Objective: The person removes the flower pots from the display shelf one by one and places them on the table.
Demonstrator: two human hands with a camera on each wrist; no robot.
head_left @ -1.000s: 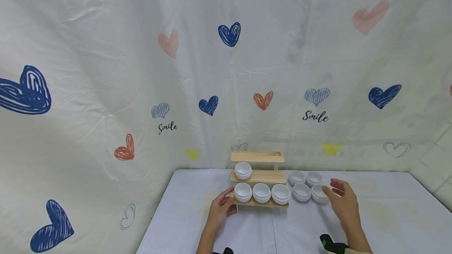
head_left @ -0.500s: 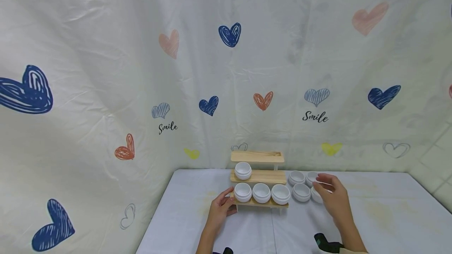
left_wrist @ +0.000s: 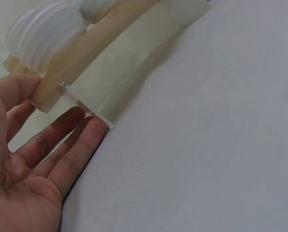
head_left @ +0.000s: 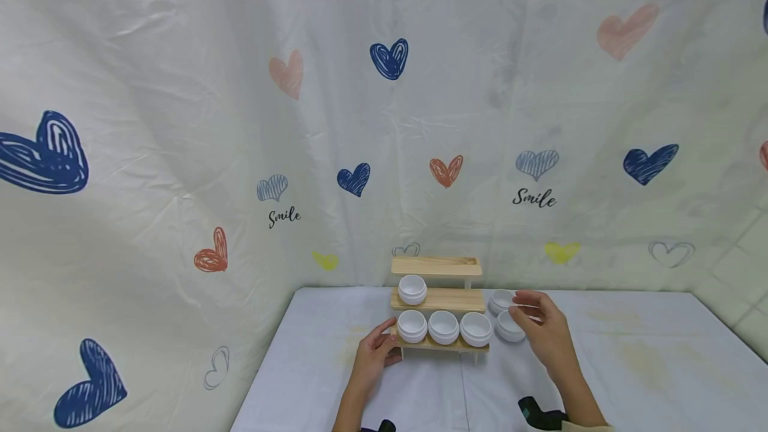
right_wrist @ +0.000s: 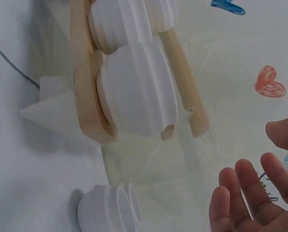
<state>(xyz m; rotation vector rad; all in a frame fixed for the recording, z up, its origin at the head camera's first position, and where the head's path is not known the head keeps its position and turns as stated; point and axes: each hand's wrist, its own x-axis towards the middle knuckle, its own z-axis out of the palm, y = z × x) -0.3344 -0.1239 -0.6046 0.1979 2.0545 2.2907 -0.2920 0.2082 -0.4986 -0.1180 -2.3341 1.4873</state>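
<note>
A tiered stand with wooden boards (head_left: pixel 459 300) stands at the back middle of the table. My left hand (head_left: pixel 371 355) grips the left end of its lowest board. In the left wrist view, thumb and finger pinch the board's end (left_wrist: pixel 49 94), while other fingers touch the clear leg below. Three small white ribbed bowls (head_left: pixel 443 327) fill the lowest tier; another bowl (head_left: pixel 412 290) sits at the left of the middle tier. My right hand (head_left: pixel 549 335) hovers over loose white bowls (head_left: pixel 510 327) right of the stand, hiding some. Its fingers (right_wrist: pixel 252 186) are spread apart, holding nothing.
The stand's top board (head_left: pixel 437 266) carries no bowl. A white cloth (head_left: pixel 432 392) covers the table, and a curtain printed with hearts (head_left: pixel 480 99) hangs close behind it. Black straps (head_left: pixel 540 413) sit at my wrists.
My right hand has moved left from beside the loose bowls to over them, covering the right-hand ones. The left hand stays at the stand, and the bowls on the stand have not moved.
</note>
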